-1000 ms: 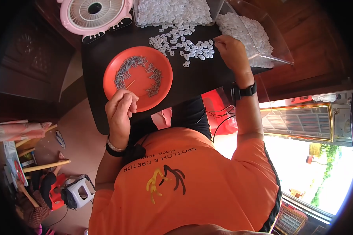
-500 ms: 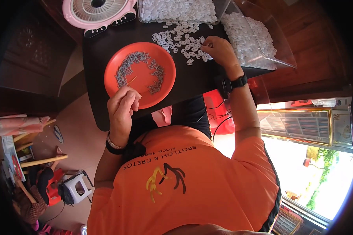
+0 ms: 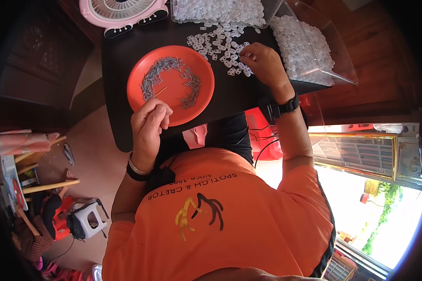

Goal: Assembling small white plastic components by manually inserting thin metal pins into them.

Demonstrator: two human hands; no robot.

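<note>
My left hand (image 3: 151, 122) is over the near left rim of a round orange plate (image 3: 203, 100), its fingers curled together in a pinch. What they hold, if anything, is hidden. Small grey screw-like pieces (image 3: 151, 79) lie in a broken ring on the plate. A thin tan stick (image 3: 161, 91) shows just beyond my left fingers; whether they touch it I cannot tell. At the right edge of a scatter of small white oval plastic pieces with holes (image 3: 227, 54), my right hand (image 3: 266, 64) has thumb and forefinger drawn together. Anything between those fingertips is too small to make out.
A clear bin (image 3: 220, 11) heaped with white pieces stands at the table's far edge, and a second clear bin (image 3: 305, 49) is right of my right hand. A pink fan (image 3: 122, 11) sits far left on the dark table (image 3: 117, 105). Another person (image 3: 44, 225) is at lower left.
The whole view has shifted slightly, so the table sits a little higher and further right. Both hands keep nearly the same place and finger pose.
</note>
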